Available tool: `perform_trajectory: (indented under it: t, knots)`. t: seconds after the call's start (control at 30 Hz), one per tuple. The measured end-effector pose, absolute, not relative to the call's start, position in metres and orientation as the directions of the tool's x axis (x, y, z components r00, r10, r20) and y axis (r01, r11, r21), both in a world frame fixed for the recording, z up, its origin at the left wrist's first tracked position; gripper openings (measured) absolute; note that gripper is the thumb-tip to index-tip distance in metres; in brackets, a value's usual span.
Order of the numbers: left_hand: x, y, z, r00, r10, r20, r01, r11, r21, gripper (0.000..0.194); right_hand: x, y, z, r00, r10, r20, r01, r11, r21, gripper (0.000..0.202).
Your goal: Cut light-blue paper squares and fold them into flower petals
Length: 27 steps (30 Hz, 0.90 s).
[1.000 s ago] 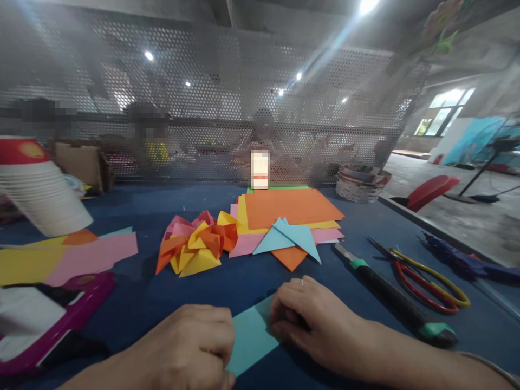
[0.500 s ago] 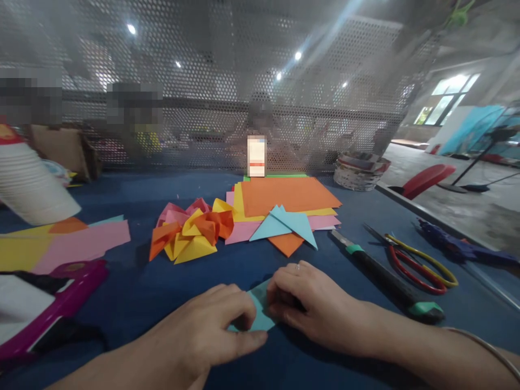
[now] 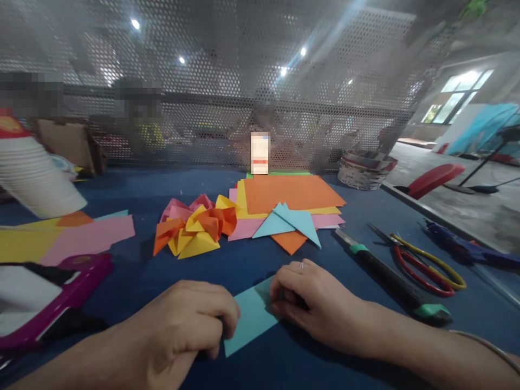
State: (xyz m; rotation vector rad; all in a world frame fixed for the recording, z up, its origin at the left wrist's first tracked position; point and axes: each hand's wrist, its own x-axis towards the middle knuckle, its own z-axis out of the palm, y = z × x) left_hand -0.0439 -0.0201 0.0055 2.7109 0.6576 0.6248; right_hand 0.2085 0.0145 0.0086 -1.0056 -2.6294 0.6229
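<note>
A light blue paper strip [image 3: 252, 317] lies slanted on the dark blue table, its lower left corner showing. At its left end is my left hand [image 3: 195, 319], closed, with curled fingertips on the paper's edge. My right hand [image 3: 311, 300], wearing a ring, has its fingers closed on the right end of the strip, covering that end. Beyond the hands, folded light blue triangles [image 3: 290, 221] rest over an orange piece. Left of them stand folded pink, orange and yellow paper shapes [image 3: 195, 227].
Stacked coloured sheets [image 3: 290, 192] lie at the back. A black-and-green knife [image 3: 390, 279], scissors [image 3: 426, 265] and a blue glue gun [image 3: 459, 244] are at right. Left are paper cups [image 3: 40, 173], loose sheets [image 3: 89, 238] and a purple tool [image 3: 89, 276]. A basket [image 3: 363, 170] stands back right.
My left hand has moved left along the light blue strip and its thumb has drawn in, uncovering more of the paper. My right hand stays at the right end. The view has shifted slightly.
</note>
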Motion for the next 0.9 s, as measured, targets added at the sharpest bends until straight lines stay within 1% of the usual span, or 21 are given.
perform_trajectory:
  t: [0.07,0.13,0.23,0.33,0.43,0.53,0.6,0.77,0.9]
  knots:
    - [-0.040,-0.019,0.006,0.809,0.517,0.281,0.382,-0.824,0.418,0.048,0.208,0.015,0.009,-0.727,0.681,0.080,0.572,0.667,-0.477,0.005]
    - [-0.033,-0.018,0.005,0.821,0.538,0.190,0.420,-0.795,0.437,0.063,0.208,0.015,0.010,-0.730,0.680,0.075,0.571,0.666,-0.480,0.006]
    - [-0.021,-0.017,0.001,0.841,0.533,0.093,0.460,-0.794,0.397,0.075,0.208,0.015,0.010,-0.728,0.681,0.080,0.567,0.664,-0.488,0.005]
    - [-0.016,-0.018,-0.003,0.854,0.514,0.075,0.467,-0.823,0.325,0.079,0.207,0.014,0.011,-0.726,0.683,0.081,0.568,0.662,-0.489,0.007]
    - [-0.017,-0.019,-0.002,0.862,0.498,0.092,0.455,-0.842,0.291,0.076,0.207,0.014,0.011,-0.730,0.679,0.081,0.566,0.666,-0.485,0.007]
    - [-0.020,-0.020,0.001,0.860,0.494,0.129,0.441,-0.846,0.299,0.071,0.208,0.014,0.010,-0.732,0.676,0.085,0.566,0.672,-0.477,0.005]
    - [-0.023,-0.020,0.003,0.857,0.493,0.152,0.428,-0.844,0.322,0.065,0.208,0.015,0.009,-0.732,0.676,0.087,0.566,0.675,-0.474,0.006]
    - [-0.031,-0.019,0.003,0.841,0.480,0.250,0.352,-0.835,0.422,0.046,0.208,0.015,0.009,-0.728,0.680,0.085,0.570,0.669,-0.477,0.007]
    - [-0.037,-0.019,0.004,0.834,0.463,0.298,0.295,-0.833,0.468,0.031,0.208,0.014,0.009,-0.724,0.685,0.081,0.576,0.665,-0.475,0.007]
